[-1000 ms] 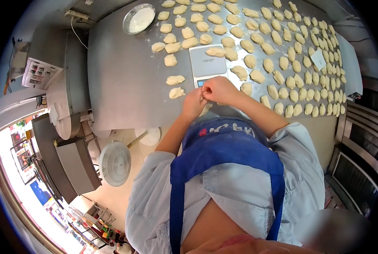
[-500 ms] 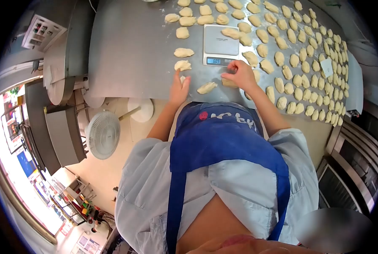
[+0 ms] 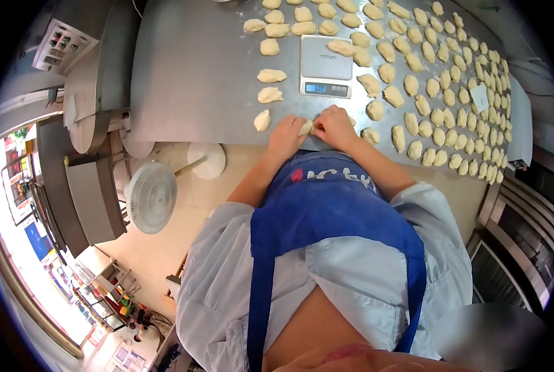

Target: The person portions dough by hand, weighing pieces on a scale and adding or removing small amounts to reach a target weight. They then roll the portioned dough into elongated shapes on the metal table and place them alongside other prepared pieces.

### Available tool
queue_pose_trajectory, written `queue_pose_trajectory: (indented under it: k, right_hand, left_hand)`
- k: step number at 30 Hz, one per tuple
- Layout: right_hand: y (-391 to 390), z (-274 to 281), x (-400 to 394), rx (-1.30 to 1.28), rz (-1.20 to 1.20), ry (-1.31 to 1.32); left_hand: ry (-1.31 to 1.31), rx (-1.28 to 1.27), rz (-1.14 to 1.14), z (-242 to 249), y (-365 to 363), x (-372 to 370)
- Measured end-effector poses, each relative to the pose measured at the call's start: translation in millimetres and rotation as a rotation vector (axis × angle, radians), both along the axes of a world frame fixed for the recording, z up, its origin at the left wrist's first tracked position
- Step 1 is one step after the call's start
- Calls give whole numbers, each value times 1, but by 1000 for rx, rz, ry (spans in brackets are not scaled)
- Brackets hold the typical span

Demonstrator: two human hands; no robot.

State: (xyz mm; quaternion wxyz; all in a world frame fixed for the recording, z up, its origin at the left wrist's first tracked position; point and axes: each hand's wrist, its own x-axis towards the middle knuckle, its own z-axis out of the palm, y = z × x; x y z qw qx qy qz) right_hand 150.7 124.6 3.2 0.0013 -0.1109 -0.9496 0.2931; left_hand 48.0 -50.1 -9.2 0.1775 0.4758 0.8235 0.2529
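Near the front edge of the metal table, my left hand (image 3: 287,136) is closed around a small piece of dough (image 3: 306,128). My right hand (image 3: 337,128) meets it from the other side, its fingers pinched at the dough's right end. Part of another dough piece (image 3: 352,121) shows behind my right hand. Beyond my hands lies a digital scale (image 3: 326,65) with a lit display, and an elongated dough piece (image 3: 340,48) rests on its plate. Left of my left hand, a single dough piece (image 3: 262,120) ends a column of pieces.
Rows of dough pieces (image 3: 438,118) cover the right part of the steel table (image 3: 190,80). A white slip (image 3: 479,99) lies among them. A fan (image 3: 151,197) stands on the floor to the left, beside a grey cabinet (image 3: 94,197). Racks are at the right.
My left hand has left the dough piece at the column's near end and moved right to the loose piece. My right hand has moved slightly left and nearer my body, joining it.
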Motion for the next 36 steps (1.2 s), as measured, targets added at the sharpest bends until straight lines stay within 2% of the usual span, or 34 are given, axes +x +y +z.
queue_pose_trajectory:
  k: [2,4,6,7,9,11,12,14,16,17,18,20,21,22,23,28,30,31,32,34,35,36]
  right_hand:
    - [-5,4,5,17,108,143]
    - [-3,4,6,9,138,176]
    - [7,-4,1,11,134,-2]
    - [17,3,-4,13,130,0]
    - [47,19,-17,-220,-353,128]
    - [90,19,-35,-137,-569,297]
    - [117,9,-45,-86,-547,398]
    - [148,12,-61,-27,-481,372]
    - [165,7,-75,212,-346,416]
    - [168,4,-79,206,-360,277]
    - [167,3,-82,205,-360,283]
    - [163,1,-85,50,-409,-12]
    - [155,4,-81,56,-407,-7]
    - [144,10,-74,48,-372,112]
    - [136,14,-70,39,-337,229]
    - [107,30,-69,-40,-317,264]
    - [79,64,-65,-122,-175,62]
    - [67,69,-59,-119,-196,62]
    - [56,73,-54,-135,-119,60]
    - [46,79,-42,-146,-46,63]
    - [44,81,-36,-266,-64,118]
    - [44,81,-30,-387,-81,173]
  left_hand:
    - [-21,9,-2,-6,-2,-2]
    - [-18,20,-24,-1,0,-7]
    - [-28,24,-29,-1,2,-8]
    - [-43,27,-28,0,3,-8]
    - [-78,62,-14,2,3,-6]
    - [-111,93,7,9,2,-2]
    - [-164,99,73,16,1,1]
    - [-212,103,142,20,-1,6]
    - [-320,151,239,20,0,10]
    - [-314,151,242,20,1,10]
    - [-222,56,221,22,2,8]
    - [-121,-31,195,27,7,3]
    - [8,0,211,29,8,4]
    - [137,32,228,31,10,4]
    - [138,40,229,30,11,2]
    - [73,144,147,33,16,-2]
    - [74,235,148,54,36,-1]
    - [82,327,169,59,45,-2]
    - [80,332,150,58,52,-4]
    - [-44,325,124,58,62,-9]
    - [-42,328,120,59,64,-13]
    - [-270,168,105,68,67,-17]
